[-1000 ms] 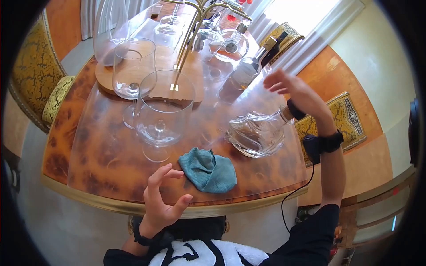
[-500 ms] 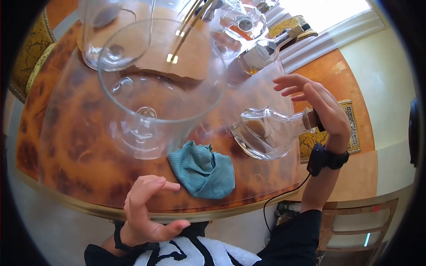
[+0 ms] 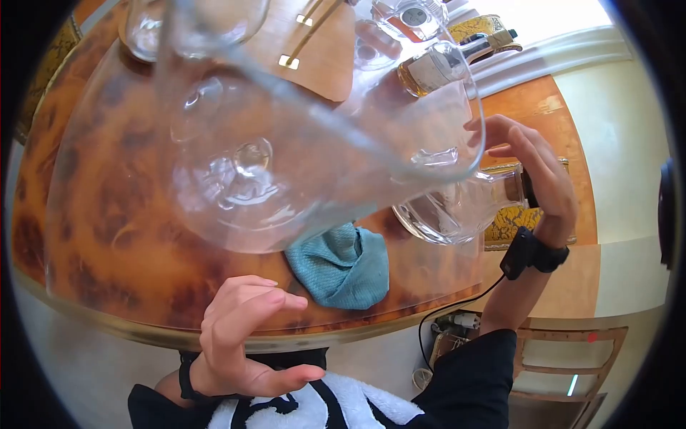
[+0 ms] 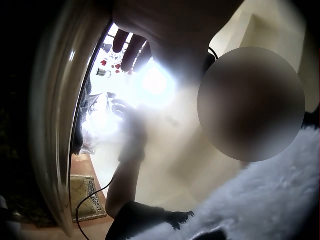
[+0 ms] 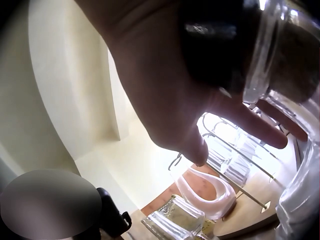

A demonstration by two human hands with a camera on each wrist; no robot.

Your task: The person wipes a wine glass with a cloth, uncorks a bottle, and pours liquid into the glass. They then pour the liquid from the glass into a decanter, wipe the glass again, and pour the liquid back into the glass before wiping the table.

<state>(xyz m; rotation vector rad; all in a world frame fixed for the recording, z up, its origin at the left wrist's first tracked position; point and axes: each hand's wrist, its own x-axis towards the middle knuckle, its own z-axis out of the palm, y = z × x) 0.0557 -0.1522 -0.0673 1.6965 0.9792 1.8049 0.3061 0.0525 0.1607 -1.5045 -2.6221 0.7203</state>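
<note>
In the head view my left hand (image 3: pixel 246 339) hovers at the table's front edge, fingers loosely bent, thumb apart, nothing between them. A crumpled teal cloth (image 3: pixel 341 268) lies just beyond its fingertips. My right hand (image 3: pixel 539 171) is beside the black stopper (image 3: pixel 529 189) of a clear glass decanter (image 3: pixel 457 211), its fingers extended past the neck. Seen from the right wrist, the palm is close against the stopper (image 5: pixel 215 45) and the fingers are not curled round it. A large stemmed wine glass (image 3: pixel 250 214) looms in front, overlapping the cloth and decanter.
Another clear glass vessel (image 3: pixel 143 32) and a wooden board (image 3: pixel 332 68) with thin brass rods stand farther back. A labelled bottle (image 3: pixel 432 68) with amber liquid and a round-stamped decanter (image 3: pixel 414 18) are at the back right. A cable hangs from my right wrist.
The head view has moved in over the table, so the wine glass looks much larger. My right hand has come lower beside the stopper. The left hand keeps nearly the same pose.
</note>
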